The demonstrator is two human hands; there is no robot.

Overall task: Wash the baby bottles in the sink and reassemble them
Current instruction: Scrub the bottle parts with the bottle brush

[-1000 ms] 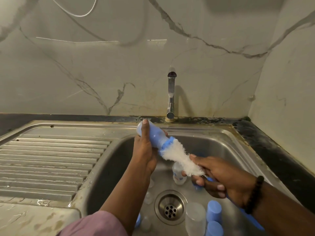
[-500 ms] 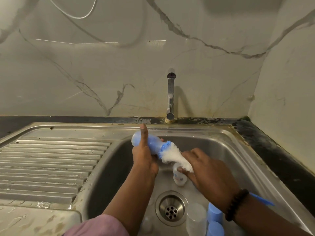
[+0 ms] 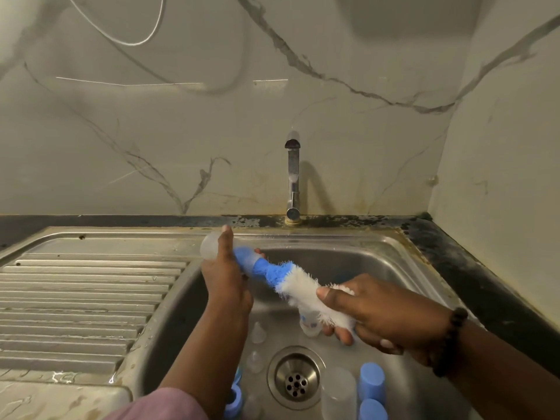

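- A clear baby bottle is held tilted over the back-left corner of the sink, its base pointing up and left.
- The bottle is gripped by the left hand, with the fingers wrapped round its body and one finger laid along the top.
- A bottle brush is seen pushed into the bottle's mouth; the blue bristles are just at the opening and inside, the white bristles are out in the open.
- The white end of the brush is clasped by the right hand, thumb on top and fingers curled beneath.
- A dark beaded bracelet is worn on the right wrist.
- Below the brush, a small clear bottle is seen standing on the sink floor, partly hidden by bristles and fingers.
- Clear teats are scattered left of the drain.
- Right of the drain, a clear cup-like piece and two blue caps are found standing close together.
- Another blue part is glimpsed by the left forearm, mostly hidden.
- Behind the basin a chrome tap is mounted; no water is seen running.
- The ribbed drainboard is spread out to the left, with a marbled wall behind it all.
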